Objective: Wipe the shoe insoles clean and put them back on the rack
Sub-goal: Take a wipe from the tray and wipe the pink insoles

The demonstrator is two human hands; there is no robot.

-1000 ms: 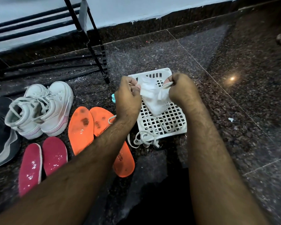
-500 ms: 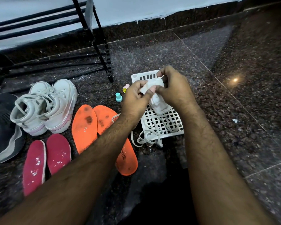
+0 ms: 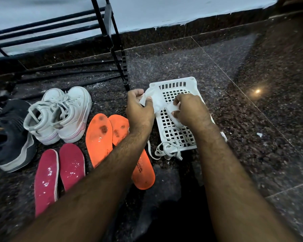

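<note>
Over the dark granite floor (image 3: 234, 119), your left hand (image 3: 139, 110) and right hand (image 3: 191, 110) each pinch the white wipe (image 3: 156, 102), fingers curled.

Head camera looks down, near, at floor (image 3: 252, 119).

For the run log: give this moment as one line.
stage: preparing wipe | left hand: pinches wipe | right hand: pinches wipe | insoles: on floor

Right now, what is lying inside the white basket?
Inside the white basket lie tangled white shoelaces, partly spilling over its near edge. The right hand and the white cloth cover part of the bottom; that area is hidden.
</note>
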